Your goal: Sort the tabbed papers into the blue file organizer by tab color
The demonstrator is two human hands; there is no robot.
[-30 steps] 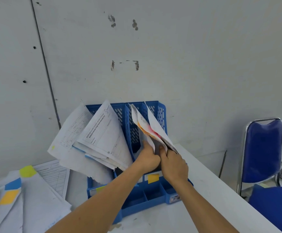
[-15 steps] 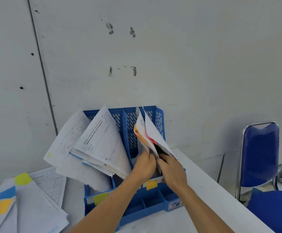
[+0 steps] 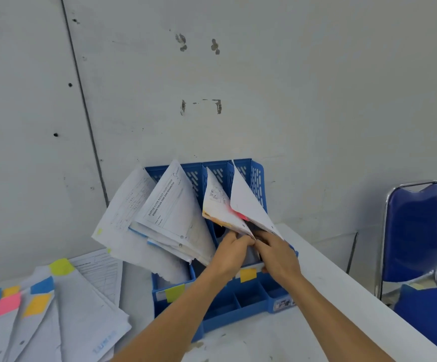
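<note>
At the right half of the blue perforated plastic file organizer (image 3: 258,178), the left hand (image 3: 234,254) pinches the lower corner of an orange-edged white sheaf (image 3: 218,210). The right hand (image 3: 277,256) pinches a plain white sheet (image 3: 248,202), with a pink tab (image 3: 241,215) showing between the two. Leaning white forms (image 3: 170,215) fill the slots at 9 o'clock, and loose colour-tabbed papers (image 3: 63,317) lie on the white table (image 3: 329,291) at 8 o'clock.
</note>
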